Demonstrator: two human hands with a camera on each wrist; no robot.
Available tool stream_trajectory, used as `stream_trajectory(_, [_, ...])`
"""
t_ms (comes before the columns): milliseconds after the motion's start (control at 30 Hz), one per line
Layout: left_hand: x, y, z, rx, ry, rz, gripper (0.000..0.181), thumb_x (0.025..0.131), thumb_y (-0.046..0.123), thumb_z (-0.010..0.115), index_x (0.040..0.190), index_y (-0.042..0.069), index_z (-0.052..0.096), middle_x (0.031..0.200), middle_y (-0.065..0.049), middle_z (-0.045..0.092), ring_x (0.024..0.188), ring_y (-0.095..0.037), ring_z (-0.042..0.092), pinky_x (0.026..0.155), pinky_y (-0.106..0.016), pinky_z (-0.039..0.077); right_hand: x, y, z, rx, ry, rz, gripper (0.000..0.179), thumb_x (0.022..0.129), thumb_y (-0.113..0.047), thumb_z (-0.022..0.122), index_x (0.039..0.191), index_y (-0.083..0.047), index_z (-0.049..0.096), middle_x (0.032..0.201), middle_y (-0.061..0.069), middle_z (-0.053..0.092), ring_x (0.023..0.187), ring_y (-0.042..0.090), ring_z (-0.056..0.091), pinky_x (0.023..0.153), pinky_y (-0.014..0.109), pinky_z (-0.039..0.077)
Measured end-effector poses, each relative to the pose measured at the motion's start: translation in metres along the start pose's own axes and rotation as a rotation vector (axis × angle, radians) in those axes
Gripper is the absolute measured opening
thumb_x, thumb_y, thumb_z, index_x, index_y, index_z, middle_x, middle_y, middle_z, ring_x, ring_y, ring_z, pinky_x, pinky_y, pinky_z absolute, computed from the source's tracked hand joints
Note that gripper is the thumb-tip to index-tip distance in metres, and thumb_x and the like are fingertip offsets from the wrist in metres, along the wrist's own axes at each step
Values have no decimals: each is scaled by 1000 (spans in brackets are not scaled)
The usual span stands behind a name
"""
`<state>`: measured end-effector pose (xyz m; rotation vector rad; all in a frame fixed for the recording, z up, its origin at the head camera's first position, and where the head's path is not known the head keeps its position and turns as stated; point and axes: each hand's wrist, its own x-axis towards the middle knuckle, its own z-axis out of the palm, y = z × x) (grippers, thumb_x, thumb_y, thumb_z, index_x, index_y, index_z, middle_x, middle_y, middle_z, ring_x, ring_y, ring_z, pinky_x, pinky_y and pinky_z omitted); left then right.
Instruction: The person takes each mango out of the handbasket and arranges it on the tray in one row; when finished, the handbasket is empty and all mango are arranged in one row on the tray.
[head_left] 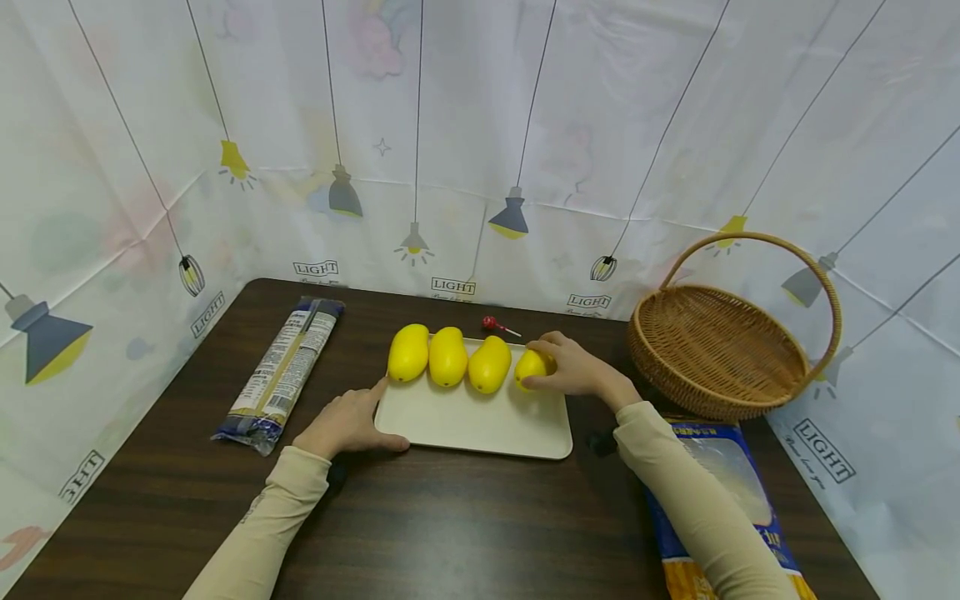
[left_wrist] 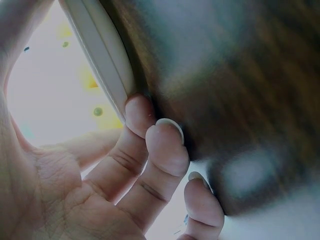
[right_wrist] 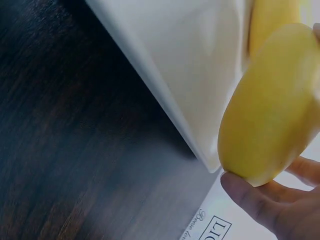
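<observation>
Three yellow mangoes (head_left: 447, 357) lie side by side along the back of a cream tray (head_left: 465, 421). My right hand (head_left: 573, 367) holds another mango (right_wrist: 270, 107) at the tray's right end, thumb and fingers around it. In the right wrist view this mango is tilted, and whether it touches the tray cannot be told. My left hand (head_left: 348, 423) grips the tray's left front corner, the thumb along the front edge. Its bent fingers (left_wrist: 167, 150) show in the left wrist view, one fingertip against the tray's rim.
A long noodle packet (head_left: 288, 362) lies to the left. Behind the tray is a red lollipop (head_left: 490, 322). A wicker basket (head_left: 720, 346) with a tall handle stands at the back right. Partly under my right forearm lies a blue and yellow bag (head_left: 731, 475). Patterned cloth hangs behind the table.
</observation>
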<state>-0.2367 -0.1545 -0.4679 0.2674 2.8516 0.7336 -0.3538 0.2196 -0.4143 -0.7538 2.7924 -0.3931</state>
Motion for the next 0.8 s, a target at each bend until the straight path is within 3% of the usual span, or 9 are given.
stream_trajectory(333, [-1,1,1,-5,-7,7,117,69,64,82,159,15,28,138,-20,61,107,-29,64,95,-52,51,4,-3,8,-41,-51,-16,78,83,-54,72,147,-15,51,155,22,35,141,46,32,112,66,33])
stream_trajectory(567, [1,2,2,9,6,27,115,68,64,82,158,15,30,133,-20,64,106,-30,65,92,-51,52,6,-4,9,-36,-69,-5,87,82,-54,73,155,-20,40,163,22,24,151,49,18,116,71,23])
stream_trajectory(800, [1,1,1,11,5,25,114,69,64,82,158,15,30,133,-20,64,107,-31,65,92,-52,52,5,-4,3,-37,-45,27,90,82,-57,72,155,-18,38,165,19,24,151,48,18,115,72,23])
